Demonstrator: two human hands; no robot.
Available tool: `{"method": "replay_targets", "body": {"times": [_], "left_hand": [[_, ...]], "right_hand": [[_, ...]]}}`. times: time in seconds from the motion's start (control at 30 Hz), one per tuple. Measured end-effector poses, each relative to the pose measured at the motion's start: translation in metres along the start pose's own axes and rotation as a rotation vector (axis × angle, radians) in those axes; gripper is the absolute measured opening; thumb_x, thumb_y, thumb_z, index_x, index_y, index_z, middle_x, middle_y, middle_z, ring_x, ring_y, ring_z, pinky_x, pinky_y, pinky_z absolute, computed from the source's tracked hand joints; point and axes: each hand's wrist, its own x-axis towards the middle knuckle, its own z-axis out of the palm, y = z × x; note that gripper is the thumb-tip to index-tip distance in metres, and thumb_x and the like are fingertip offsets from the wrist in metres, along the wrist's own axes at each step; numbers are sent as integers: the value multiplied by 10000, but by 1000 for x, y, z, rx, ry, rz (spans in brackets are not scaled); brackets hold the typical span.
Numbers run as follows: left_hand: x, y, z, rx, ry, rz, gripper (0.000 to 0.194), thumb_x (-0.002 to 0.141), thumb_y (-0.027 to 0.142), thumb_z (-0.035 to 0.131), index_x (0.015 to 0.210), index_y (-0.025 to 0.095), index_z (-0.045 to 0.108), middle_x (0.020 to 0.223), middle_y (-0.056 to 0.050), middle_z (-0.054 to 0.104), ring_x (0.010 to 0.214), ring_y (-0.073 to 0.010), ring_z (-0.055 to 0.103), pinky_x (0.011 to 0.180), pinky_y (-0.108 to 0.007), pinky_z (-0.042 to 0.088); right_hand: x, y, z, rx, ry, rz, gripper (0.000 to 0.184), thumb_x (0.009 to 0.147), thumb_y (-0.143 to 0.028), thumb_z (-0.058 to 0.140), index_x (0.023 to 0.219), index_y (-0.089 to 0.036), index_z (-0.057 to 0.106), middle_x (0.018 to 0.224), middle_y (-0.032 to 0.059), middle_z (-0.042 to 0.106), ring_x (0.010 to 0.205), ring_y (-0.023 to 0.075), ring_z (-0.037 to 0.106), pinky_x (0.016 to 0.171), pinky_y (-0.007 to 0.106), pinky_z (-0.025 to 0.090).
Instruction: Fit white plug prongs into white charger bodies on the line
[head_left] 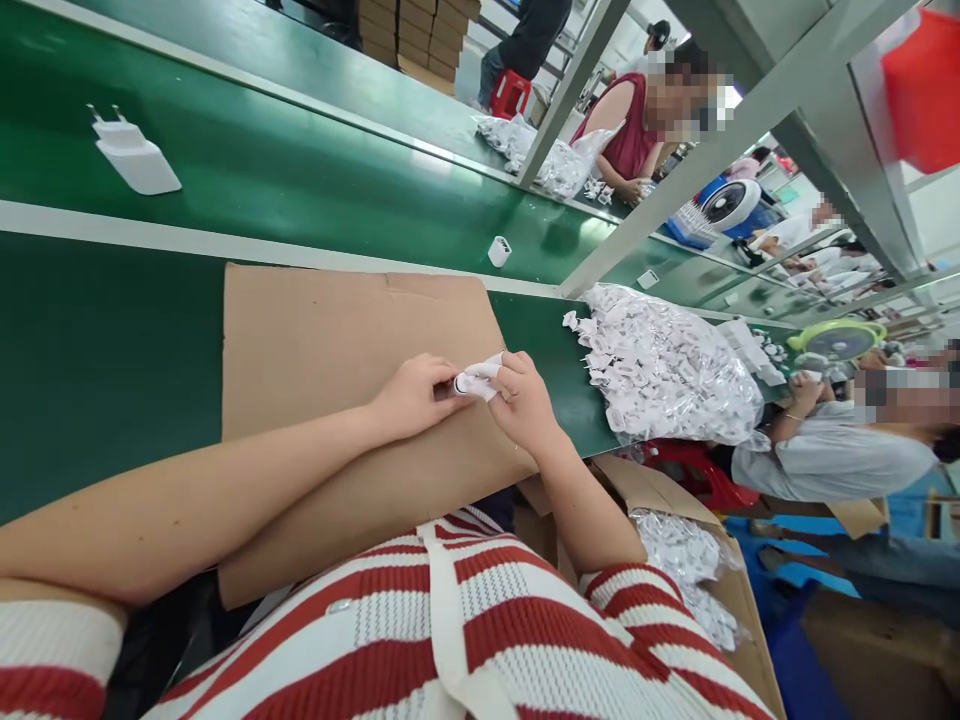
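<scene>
Above the brown cardboard sheet [337, 330], both my hands come together at a small white plastic charger part [478, 378]. My left hand [412, 396] pinches its left end, where a dark-edged rounded opening shows. Bent fingers of my right hand [525, 402] are closed on the other end and cover some of it. Its exact shape is partly hidden by the fingers. Just right of my right hand lies a big clear plastic bag [675, 370] full of small white plastic parts, some spilling from its open mouth.
A white plug charger [139, 158] lies on the green conveyor belt [300, 160], with a small white housing [499, 251] further along. Grey metal posts [637, 200] rise beyond the bench. Co-workers sit across and to the right. An open carton [742, 600] holding bagged parts stands below right.
</scene>
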Motion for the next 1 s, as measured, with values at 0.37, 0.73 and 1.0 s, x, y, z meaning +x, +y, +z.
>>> {"method": "replay_targets", "body": {"times": [0.37,0.73,1.0], "left_hand": [[1,5,0,-13,-1,-33,282,899,464,717,993,202,764,930,-49,729,887,-230,621,865,-378,470],[3,7,-3,-16,-23,-40,278,882,463,716,962,199,753,938,-52,737,893,-240,633,878,-393,471],[4,8,-1,-23,-10,-66,312,896,502,688,941,200,751,940,-60,736,887,-239,633,875,-388,476]], "right_hand": [[3,-4,-2,-64,-27,-43,237,869,-77,556,965,-209,727,871,63,601,885,238,481,795,358,426],[21,-21,-16,-279,-257,-47,227,776,1,493,774,-182,628,832,47,534,761,187,456,660,313,300],[16,-5,-4,-142,-124,4,279,756,-44,512,878,-207,704,784,24,482,727,177,468,626,294,322]]}}
